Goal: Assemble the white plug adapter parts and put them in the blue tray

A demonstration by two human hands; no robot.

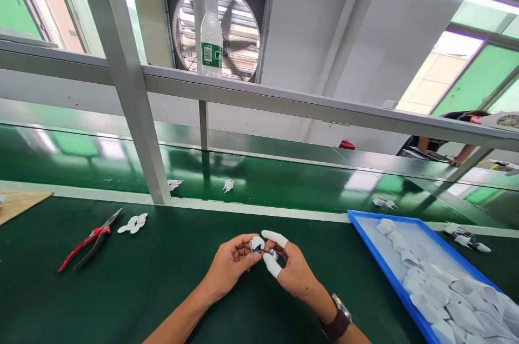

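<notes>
Near the middle of the green table, my left hand pinches a small white plastic housing with coloured wires inside it. Close beside it on the right, my right hand has white covers on its thumb and index finger. Those fingertips close on a small white part joined to the housing by short wires, one of them red. The fingers partly hide both pieces. A watch with a dark strap is on my right wrist.
Red-handled pliers and flat white pieces lie left. A blue-rimmed tray of white housings stands right, with wired parts beyond. Behind a metal frame runs a green belt. A bottle stands above; a person's arms show far right.
</notes>
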